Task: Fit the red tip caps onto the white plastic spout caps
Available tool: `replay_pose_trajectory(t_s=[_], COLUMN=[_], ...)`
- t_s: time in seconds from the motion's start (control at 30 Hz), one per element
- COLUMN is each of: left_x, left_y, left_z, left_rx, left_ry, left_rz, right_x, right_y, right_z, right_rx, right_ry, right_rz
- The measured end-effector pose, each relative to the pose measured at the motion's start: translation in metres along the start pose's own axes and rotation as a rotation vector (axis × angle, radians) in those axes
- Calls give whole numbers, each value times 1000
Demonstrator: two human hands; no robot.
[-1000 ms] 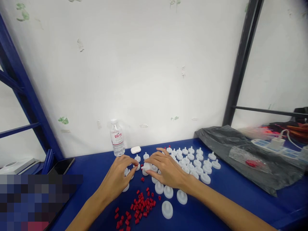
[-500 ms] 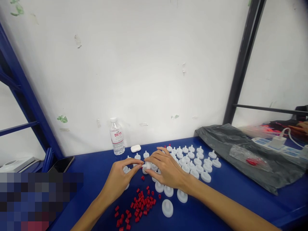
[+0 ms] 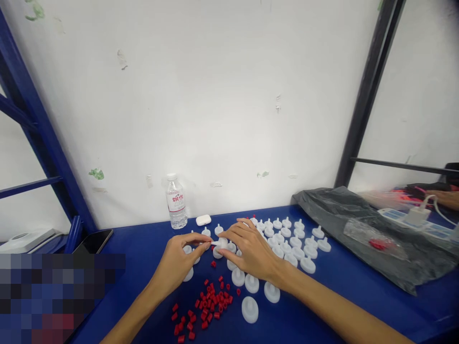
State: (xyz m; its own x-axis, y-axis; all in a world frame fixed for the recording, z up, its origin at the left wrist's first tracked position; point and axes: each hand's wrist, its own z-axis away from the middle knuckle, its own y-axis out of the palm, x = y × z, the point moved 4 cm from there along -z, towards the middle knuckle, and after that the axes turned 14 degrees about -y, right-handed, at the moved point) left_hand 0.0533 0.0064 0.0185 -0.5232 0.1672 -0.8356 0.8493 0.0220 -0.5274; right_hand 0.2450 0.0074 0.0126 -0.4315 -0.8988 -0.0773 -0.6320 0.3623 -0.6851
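My right hand [image 3: 247, 246] grips a round white plastic piece with a thin stem [image 3: 221, 243], tilted so its stem points left. At the stem's tip, my left hand [image 3: 181, 255] pinches a small red cap [image 3: 210, 241], mostly hidden by the fingertips. Below the hands lies a loose pile of red caps [image 3: 213, 301]. One flat white piece [image 3: 250, 309] sits nearest me on the blue table [image 3: 143, 267]. Many more white stemmed pieces [image 3: 297, 252] stand upright to the right, and several others are partly covered by my hands.
A water bottle [image 3: 176, 203] and a small white case [image 3: 203, 220] stand by the wall. To the right lies a dark plastic sheet [image 3: 351, 229] with a clear bag [image 3: 375, 240] holding something red. Behind it is a power strip [image 3: 412, 220]. A phone [image 3: 95, 241] rests at left.
The view has shifted slightly. The white piece has turned a little between my hands, and its stem now shows more clearly toward my left fingertips. Both hands stay in nearly the same place.
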Motion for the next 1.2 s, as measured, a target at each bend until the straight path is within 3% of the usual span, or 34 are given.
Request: replay_pose_trajectory(t_s=[0.2,0.4,0.57,0.9,1.1,1.2], left_x=[0,2,-16,-14,-11,-11], left_y=[0,0,17,22,23,26], left_z=[-2,4,18,21,19,17], left_rx=[100,378,659,610,522,533], left_ry=[-62,-232,-186,-158,-179,-180], left_rz=[114,441,627,560,567,557], right_x=[2,9,18,20,21,24], right_y=[-3,-14,-15,-8,-11,-12], right_z=[-1,-4,-5,-4,-10,-11], right_rx=[-18,-70,-121,-138,-30,49], right_ry=[-85,-215,-301,-259,-231,-248], right_rz=[-5,20,43,-5,39,72])
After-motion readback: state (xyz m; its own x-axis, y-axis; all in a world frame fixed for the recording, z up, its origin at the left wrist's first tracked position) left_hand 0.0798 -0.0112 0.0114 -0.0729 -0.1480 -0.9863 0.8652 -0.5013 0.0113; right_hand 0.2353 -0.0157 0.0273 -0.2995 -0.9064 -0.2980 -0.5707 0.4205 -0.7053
